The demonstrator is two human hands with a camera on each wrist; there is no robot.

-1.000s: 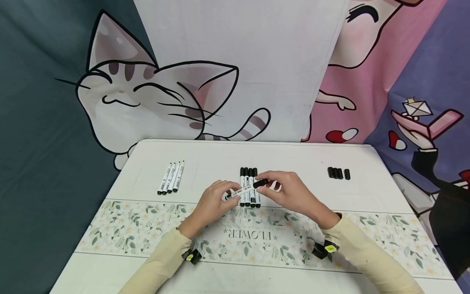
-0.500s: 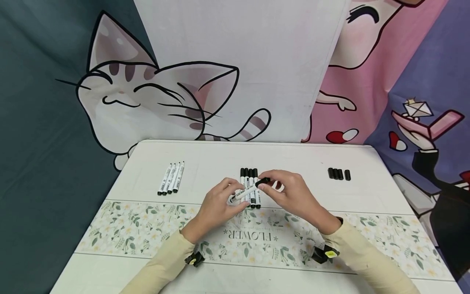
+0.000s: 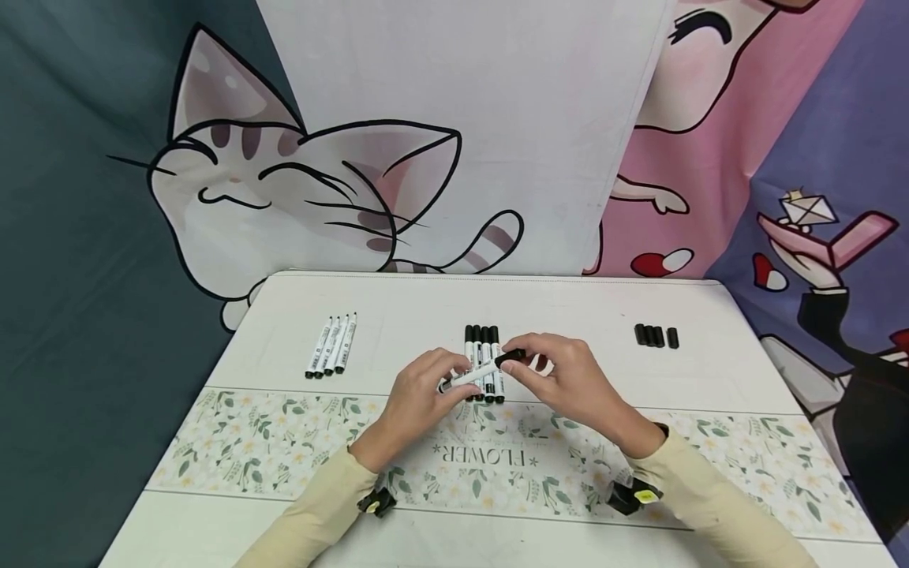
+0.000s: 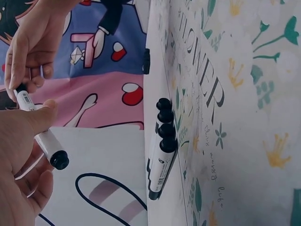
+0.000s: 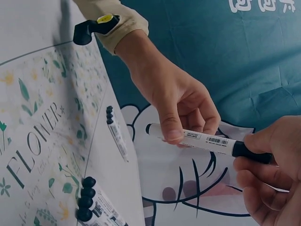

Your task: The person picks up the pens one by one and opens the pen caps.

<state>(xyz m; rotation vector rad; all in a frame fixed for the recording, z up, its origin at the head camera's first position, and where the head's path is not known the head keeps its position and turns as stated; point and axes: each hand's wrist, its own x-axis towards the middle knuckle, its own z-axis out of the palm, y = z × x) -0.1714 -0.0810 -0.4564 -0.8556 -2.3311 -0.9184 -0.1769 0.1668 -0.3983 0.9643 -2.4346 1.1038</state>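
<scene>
A white marker (image 3: 477, 374) with a black cap (image 5: 249, 153) is held aslant above the table between both hands. My left hand (image 3: 419, 394) pinches its white barrel near the black end, thumb and fingers on opposite sides. My right hand (image 3: 568, 375) pinches the cap between thumb and fingers. The right wrist view shows the cap seated against the barrel, with a barcode label beside it. Beneath the hands, several capped markers (image 3: 493, 386) lie side by side, caps toward the far edge, partly hidden by the held one.
Several uncapped markers (image 3: 339, 347) lie in a row at the left, tips pointing away. At the right lie several loose black caps (image 3: 649, 335), one slightly apart. A floral strip (image 3: 284, 442) crosses the white table (image 3: 568, 304), and printed cloth (image 3: 461, 95) hangs behind.
The marker has turned and tilted between the hands, its printed label rolling out of the head view. My left hand has shifted slightly right; my right hand has moved slightly right too.
</scene>
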